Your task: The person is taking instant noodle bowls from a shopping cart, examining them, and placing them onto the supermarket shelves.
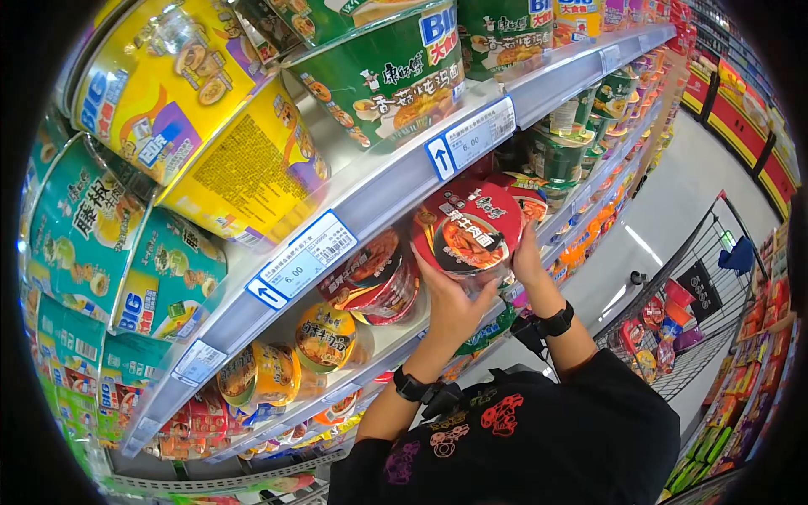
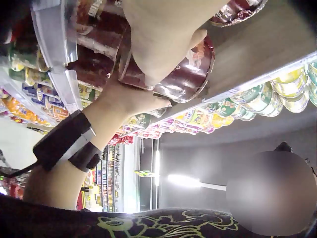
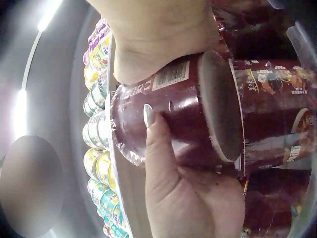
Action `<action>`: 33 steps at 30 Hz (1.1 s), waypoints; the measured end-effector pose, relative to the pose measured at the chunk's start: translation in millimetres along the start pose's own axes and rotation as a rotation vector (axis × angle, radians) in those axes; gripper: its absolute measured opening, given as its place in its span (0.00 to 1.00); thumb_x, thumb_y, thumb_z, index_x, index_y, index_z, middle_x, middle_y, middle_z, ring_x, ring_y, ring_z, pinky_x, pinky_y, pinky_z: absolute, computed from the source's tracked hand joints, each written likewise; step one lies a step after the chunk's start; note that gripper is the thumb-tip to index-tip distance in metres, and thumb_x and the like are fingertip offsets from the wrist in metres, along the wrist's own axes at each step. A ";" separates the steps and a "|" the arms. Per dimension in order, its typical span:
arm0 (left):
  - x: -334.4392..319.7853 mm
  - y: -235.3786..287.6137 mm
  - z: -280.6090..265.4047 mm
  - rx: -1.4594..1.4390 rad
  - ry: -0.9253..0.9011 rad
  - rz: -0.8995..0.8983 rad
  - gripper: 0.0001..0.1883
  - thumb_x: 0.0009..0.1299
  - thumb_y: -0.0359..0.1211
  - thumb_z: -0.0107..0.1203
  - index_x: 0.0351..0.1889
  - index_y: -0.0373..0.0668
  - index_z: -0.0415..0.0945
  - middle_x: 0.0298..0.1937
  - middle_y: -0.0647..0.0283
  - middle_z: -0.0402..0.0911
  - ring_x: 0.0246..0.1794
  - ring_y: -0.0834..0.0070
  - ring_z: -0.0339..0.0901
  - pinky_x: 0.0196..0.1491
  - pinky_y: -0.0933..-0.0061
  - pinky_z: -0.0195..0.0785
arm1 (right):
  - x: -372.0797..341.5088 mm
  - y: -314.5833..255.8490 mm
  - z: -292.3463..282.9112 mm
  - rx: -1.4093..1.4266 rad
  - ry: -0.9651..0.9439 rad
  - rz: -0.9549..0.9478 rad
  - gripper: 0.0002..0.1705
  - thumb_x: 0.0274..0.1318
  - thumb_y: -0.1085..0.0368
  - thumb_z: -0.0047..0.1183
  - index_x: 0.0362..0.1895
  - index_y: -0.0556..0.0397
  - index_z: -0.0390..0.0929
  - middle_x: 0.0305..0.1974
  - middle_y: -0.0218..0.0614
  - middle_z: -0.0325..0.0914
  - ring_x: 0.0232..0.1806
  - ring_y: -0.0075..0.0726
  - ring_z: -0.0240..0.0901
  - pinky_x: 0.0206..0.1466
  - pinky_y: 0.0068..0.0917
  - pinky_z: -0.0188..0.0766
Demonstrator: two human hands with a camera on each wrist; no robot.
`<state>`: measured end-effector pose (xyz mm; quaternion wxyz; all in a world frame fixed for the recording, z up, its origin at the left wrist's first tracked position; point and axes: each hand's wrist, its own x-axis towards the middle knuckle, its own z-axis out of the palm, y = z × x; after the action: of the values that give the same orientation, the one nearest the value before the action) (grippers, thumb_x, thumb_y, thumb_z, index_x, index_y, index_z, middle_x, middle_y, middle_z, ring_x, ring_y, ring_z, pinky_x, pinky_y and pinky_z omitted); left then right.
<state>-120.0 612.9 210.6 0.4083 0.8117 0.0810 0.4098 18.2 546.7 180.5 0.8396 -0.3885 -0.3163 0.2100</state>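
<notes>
Two-handed hold on a red noodle tub (image 1: 468,225)
So the tub's up by the shelf edge (image 1: 379,200), just under a price tag (image 1: 473,141), lid tilted toward the head camera. Left hand (image 1: 455,301) and right hand (image 1: 528,259) both have a curled grip round its sides. More red tubs (image 1: 389,282) sit nearby, with a shopping cart (image 1: 686,295) off to the right.

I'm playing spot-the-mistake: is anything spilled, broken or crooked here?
Nothing spilled or broken stands out. The shelf slants, but that's probably just the camera's angle. The left hand and right hand hold the red tub.
</notes>
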 end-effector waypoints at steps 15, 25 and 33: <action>6.1 -13.2 4.9 0.266 0.126 -0.016 0.53 0.55 0.34 0.60 0.63 0.27 0.26 0.65 0.39 0.39 0.67 0.53 0.41 0.66 0.61 0.31 | 21.9 -2.6 20.4 0.009 0.004 0.009 0.29 0.64 0.51 0.30 0.60 0.59 0.56 0.55 0.37 0.63 0.57 0.28 0.57 0.61 0.24 0.50; -24.6 0.7 6.7 0.291 0.087 0.014 0.51 0.60 0.40 0.54 0.64 0.28 0.22 0.67 0.37 0.28 0.69 0.49 0.28 0.66 0.56 0.22 | -3.7 -9.8 18.9 -0.184 -0.095 -0.168 0.32 0.65 0.50 0.24 0.65 0.57 0.45 0.65 0.43 0.49 0.67 0.36 0.44 0.67 0.28 0.39; -74.6 26.2 3.7 0.184 0.062 0.037 0.46 0.60 0.36 0.51 0.64 0.28 0.27 0.67 0.38 0.31 0.69 0.47 0.30 0.66 0.54 0.23 | -66.1 -26.0 10.1 -0.439 -0.013 -0.248 0.38 0.60 0.41 0.30 0.66 0.52 0.44 0.64 0.44 0.49 0.67 0.41 0.43 0.66 0.37 0.42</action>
<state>-171.2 558.8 183.8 0.3216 0.8339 0.1158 0.4332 -33.1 496.4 181.7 0.7524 -0.5184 -0.4050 0.0341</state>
